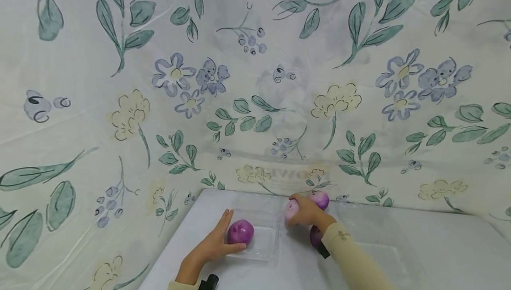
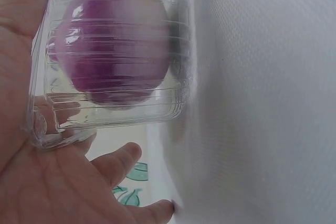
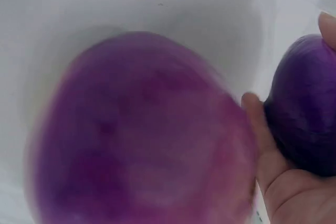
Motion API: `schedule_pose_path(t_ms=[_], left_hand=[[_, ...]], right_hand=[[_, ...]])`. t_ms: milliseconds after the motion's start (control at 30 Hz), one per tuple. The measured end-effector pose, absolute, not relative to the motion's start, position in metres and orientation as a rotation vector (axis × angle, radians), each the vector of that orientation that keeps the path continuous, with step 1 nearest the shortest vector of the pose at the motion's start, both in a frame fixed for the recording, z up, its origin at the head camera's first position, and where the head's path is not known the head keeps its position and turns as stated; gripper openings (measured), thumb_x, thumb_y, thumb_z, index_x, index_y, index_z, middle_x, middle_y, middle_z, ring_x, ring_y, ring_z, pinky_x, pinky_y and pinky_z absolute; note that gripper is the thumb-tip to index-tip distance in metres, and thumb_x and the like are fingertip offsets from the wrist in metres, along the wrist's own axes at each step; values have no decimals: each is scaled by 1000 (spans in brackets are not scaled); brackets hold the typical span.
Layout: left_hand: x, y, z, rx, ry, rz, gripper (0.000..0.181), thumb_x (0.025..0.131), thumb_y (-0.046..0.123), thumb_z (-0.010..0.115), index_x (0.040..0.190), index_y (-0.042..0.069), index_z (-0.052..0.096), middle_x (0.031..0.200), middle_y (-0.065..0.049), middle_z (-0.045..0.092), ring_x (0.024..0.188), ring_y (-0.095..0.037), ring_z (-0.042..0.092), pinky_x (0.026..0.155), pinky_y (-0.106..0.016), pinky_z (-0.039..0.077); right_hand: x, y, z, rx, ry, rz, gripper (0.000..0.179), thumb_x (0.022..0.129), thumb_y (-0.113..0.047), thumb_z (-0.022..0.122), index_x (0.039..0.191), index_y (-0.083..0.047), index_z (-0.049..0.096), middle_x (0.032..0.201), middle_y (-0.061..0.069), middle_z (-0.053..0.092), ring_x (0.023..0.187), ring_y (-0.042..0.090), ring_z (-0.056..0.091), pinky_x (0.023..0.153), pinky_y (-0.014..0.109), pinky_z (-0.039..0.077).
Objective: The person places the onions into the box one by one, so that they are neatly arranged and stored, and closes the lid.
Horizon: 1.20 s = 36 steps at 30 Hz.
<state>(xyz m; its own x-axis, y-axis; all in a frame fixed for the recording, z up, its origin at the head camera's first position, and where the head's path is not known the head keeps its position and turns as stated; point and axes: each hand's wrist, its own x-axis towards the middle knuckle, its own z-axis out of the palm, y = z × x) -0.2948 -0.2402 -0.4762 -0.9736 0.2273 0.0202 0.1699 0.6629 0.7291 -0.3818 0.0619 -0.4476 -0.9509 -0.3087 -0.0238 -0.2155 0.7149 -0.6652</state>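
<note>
In the head view, a red onion (image 1: 241,232) sits in the left clear plastic tray (image 1: 268,254). My left hand (image 1: 215,242) rests against that tray's left side, its fingers extended and the thumb near the onion. The left wrist view has the tray's ridged wall (image 2: 113,114) against the palm, with the onion (image 2: 113,40) behind it. My right hand (image 1: 309,212) grips a paler red onion (image 1: 291,210) between thumb and fingers, right of the tray. The right wrist view shows this held onion (image 3: 304,106) at its right edge.
Another red onion (image 1: 320,199) lies behind my right hand, and one more (image 1: 316,236) is beside the right wrist, partly hidden. A second clear tray (image 1: 379,245) lies on the white table (image 1: 451,250) to the right. A floral cloth (image 1: 255,148) hangs behind the table.
</note>
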Motion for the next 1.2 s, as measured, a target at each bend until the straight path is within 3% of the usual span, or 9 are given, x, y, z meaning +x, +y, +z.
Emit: schedule_pose_path(t_ms=[1200], left_hand=[[-298,-240,-475,286,2789,1196,116,74,44,85,159,8,15,165,-23,3,148,-52,11,111,-73,18]], right_hand=[[-368,70,-429,-477,2811,-1156,77,66,-24,90,132,-9,54,122,12,60,107,27,56,96,53,48]])
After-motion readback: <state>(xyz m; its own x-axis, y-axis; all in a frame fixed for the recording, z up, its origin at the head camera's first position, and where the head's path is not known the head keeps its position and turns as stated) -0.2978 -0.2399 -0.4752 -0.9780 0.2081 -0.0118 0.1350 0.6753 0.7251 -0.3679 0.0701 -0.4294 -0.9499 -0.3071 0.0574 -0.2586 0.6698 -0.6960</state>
